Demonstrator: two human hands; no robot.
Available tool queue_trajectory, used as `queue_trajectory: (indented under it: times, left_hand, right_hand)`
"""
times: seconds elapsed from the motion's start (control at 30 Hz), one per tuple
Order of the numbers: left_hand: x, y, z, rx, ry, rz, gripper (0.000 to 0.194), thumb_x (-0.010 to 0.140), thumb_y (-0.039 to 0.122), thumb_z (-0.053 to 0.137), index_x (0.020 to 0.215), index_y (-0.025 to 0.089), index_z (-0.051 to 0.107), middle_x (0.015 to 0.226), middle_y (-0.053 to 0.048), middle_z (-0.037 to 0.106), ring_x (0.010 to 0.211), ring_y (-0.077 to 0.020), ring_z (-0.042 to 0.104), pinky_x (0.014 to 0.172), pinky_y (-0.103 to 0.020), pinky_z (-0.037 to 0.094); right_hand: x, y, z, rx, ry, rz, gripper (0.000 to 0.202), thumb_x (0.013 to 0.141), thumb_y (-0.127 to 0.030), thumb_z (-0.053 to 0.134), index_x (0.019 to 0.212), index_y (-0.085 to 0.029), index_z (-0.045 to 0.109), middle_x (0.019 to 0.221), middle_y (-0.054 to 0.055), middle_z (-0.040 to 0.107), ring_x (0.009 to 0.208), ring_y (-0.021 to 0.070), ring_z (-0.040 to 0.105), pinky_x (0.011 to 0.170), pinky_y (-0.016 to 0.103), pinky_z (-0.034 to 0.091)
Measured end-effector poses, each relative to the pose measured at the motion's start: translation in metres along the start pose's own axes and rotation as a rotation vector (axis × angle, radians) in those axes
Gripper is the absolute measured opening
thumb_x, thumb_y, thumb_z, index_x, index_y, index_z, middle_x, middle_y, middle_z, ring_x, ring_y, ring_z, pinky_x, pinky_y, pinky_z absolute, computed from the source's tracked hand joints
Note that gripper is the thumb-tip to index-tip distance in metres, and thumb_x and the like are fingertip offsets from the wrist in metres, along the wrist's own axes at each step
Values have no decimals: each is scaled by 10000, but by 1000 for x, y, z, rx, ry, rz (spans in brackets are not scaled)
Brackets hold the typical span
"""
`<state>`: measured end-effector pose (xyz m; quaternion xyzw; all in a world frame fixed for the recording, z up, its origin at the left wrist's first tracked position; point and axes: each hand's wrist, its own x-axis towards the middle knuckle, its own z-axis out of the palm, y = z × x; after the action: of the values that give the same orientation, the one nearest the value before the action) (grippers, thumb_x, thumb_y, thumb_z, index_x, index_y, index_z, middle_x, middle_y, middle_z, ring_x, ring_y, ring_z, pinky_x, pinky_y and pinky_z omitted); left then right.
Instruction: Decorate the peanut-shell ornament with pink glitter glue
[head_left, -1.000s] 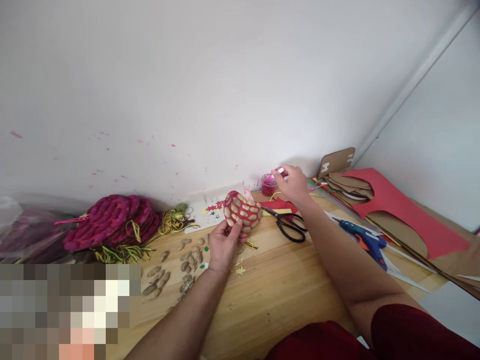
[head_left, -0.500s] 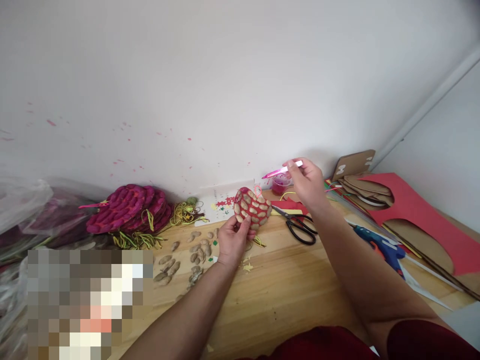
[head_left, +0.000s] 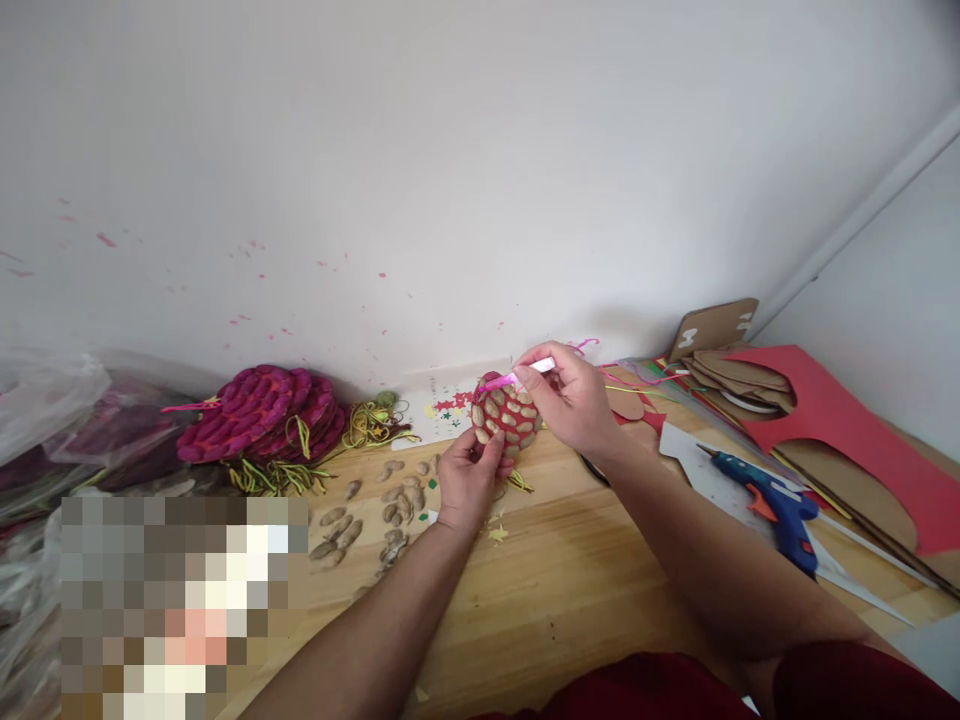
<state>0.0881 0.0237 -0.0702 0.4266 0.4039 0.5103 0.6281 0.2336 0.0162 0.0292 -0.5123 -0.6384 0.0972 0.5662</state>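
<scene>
My left hand (head_left: 469, 485) pinches the lower edge of a round red disc (head_left: 516, 428) with whole peanuts stuck over its face, most of them unpainted. Above it, my right hand (head_left: 574, 408) grips a white-handled paintbrush (head_left: 496, 383) with pink on its tip. The tip lies over the disc's upper left edge, where the peanuts look dark pink. Yellow-green strings hang below the disc. The pink paint cup is hidden behind my right hand, and the scissors are almost wholly covered by my right arm.
Purple-pink peanut discs (head_left: 251, 415) are stacked at left, beside plastic bags (head_left: 49, 400). Loose peanuts (head_left: 405, 495) lie in front of them. At right are a blue glue gun (head_left: 780, 510), red paper (head_left: 844, 430) and cardboard pieces (head_left: 739, 375). A wall (head_left: 480, 180) with pink spatters rises behind.
My right hand has moved left and down, bringing the brush from beside the paint cup onto the disc's upper edge. My left hand holds the disc in nearly the same place.
</scene>
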Motion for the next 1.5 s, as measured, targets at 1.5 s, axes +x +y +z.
queue_trajectory:
  times: [1.5]
  left_hand:
    - [-1, 3, 0, 74, -3, 57, 409, 680, 534, 846, 689, 182, 639, 592, 15, 655, 486, -129, 617, 496, -239, 525]
  right_hand:
    - [-1, -16, -6, -307, -75, -404, 69, 984, -268, 588, 931, -250, 629, 847, 31, 729, 797, 203, 649, 769, 362, 503]
